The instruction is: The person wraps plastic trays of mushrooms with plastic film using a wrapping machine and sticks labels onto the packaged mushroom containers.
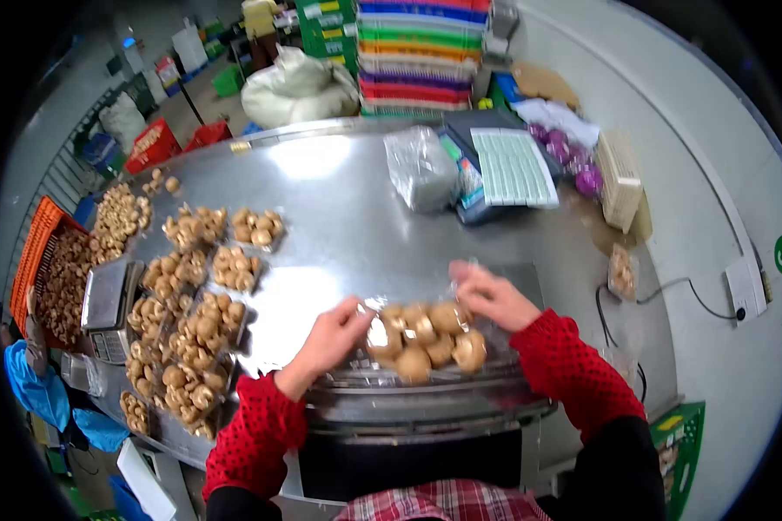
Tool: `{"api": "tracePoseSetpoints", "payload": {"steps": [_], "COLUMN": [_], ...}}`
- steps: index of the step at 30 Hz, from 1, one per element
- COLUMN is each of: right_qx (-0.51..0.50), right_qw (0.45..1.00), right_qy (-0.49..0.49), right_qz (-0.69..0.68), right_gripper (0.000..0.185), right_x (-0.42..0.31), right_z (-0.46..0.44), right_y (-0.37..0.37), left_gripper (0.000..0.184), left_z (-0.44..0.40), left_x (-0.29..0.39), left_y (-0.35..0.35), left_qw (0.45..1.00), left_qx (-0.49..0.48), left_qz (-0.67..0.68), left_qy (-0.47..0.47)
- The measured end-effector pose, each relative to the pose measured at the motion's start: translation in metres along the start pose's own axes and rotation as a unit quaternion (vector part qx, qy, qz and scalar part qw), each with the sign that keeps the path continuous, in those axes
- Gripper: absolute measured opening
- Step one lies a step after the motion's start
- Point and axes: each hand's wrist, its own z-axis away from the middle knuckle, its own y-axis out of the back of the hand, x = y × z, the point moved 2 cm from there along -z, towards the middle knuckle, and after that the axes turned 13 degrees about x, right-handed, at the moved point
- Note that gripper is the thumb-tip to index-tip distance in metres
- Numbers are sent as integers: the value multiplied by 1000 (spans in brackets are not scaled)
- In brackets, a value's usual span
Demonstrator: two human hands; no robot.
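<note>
Plastic mushroom pack (420, 334): 1 | left fingers (349, 309): pinching its edge | right fingers (480, 285): can't tell

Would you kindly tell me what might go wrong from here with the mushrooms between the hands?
The clear plastic over the mushrooms might tear if the left hand and right hand pull unevenly. They lie near the front edge of the table, so a slip could drop them. The filled trays on the left stand crowded, so a bump could spill some.
</note>
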Motion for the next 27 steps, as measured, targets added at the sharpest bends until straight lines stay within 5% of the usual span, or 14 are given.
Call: {"api": "tracePoseSetpoints", "payload": {"steps": [1, 3, 6, 7, 8, 9, 12, 13, 14, 15, 19, 21, 23, 27], "right_qx": [-94, -141, -227, -226, -248, -274, -285, -243, -246, -240, 85, 123, 173, 296], "right_qw": [976, 972, 945, 968, 952, 958, 950, 966, 936, 887, 887, 907, 913, 911], "right_qy": [-160, -163, -231, -105, -178, 36, -131, -88, -249, -389, -425, -358, -332, -256], "right_qz": [-113, -96, -44, -27, 20, 75, 12, -6, -36, -59, -159, -183, -162, -131], "right_gripper": [19, 28, 37, 44, 47, 50, 45, 47, 47, 47, 31, 20, 14, 5], "right_x": [-13, -26, -109, -119, -167, -176, -154, -128, -123, -112, -67, -51, -39, -36], "right_z": [-1, 2, 24, 40, 61, 80, 158, 180, 190, 196, 245, 272, 294, 290], "right_y": [5, 5, 19, 20, 19, 14, -16, -31, -33, -38, -8, -15, -33, -72], "left_gripper": [36, 39, 43, 44, 45, 45, 50, 47, 41, 31, 23, 18, 3, 15], "left_z": [2, 8, 50, 81, 111, 139, 202, 218, 224, 236, 237, 253, 264, 263], "left_x": [3, 11, 46, 62, 62, 50, 13, -7, -13, -28, -21, -38, -56, -54], "left_y": [0, 2, 14, 18, 21, 14, 2, -8, -12, -18, 30, 29, 19, 1], "left_qw": [996, 984, 978, 980, 970, 978, 957, 951, 903, 962, 936, 937, 983, 935], "left_qx": [-40, -142, -169, -165, -206, -155, -283, -280, -314, -186, 211, 182, 173, 250], "left_qz": [72, 3, 43, 47, 60, 54, 14, 47, 43, 116, 181, 209, 66, 239], "left_qy": [35, 103, 111, 97, 117, -130, 60, 121, 289, 160, 215, 213, 11, 77]}}
